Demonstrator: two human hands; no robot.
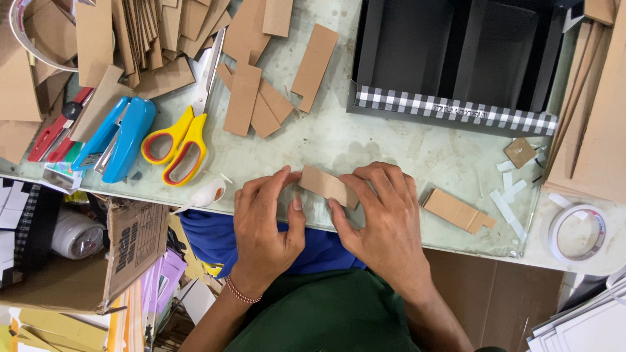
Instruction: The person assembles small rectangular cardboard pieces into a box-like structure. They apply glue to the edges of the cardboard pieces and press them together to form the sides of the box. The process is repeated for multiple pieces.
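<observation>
We pinch a small brown rectangular cardboard strip [328, 186] between the fingertips of our left hand [264, 218] and right hand [385, 218], holding it at the glass-topped table's [365, 146] near edge, right of the yellow-handled scissors [179, 140].

Green shirt, blue garment, red-white beaded bracelet [242, 291] on wrist.

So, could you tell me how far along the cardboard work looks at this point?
Done: one flat brown cardboard piece with a small tab lies finished-looking on the pale glass tabletop. In hand: both hands, left and right, press a similar brown cardboard strip. Left: a loose pile of cut cardboard strips by the yellow-handled scissors.
</observation>
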